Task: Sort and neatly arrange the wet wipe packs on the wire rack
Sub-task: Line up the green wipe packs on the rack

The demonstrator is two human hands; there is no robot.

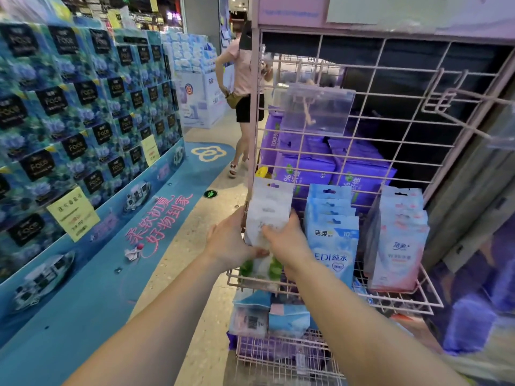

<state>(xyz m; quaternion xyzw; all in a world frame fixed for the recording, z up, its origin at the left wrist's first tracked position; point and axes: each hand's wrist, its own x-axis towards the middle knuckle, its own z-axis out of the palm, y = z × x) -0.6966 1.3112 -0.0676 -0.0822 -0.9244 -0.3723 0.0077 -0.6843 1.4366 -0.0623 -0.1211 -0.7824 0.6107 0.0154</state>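
While both arms are reaching forward to the pink wire rack (376, 151), the left hand (227, 240) and the right hand (287, 240) are gripping the row of white wet wipe packs (269, 213) standing at the left end of the rack's tilted shelf. The left hand's fingers are curling round the row's left side and the thumb is pressing its lower front; the right hand's fingers (271, 232) are closing over its front and right edge. Just right of that row, blue packs (333, 240) are standing upright in the middle of the shelf, and pink packs (397, 246) are leaning at its right end. Behind the rack's grid, purple packs (334, 165) are lying stacked. Below the shelf, loose packs (267, 316) are sitting in a lower basket.
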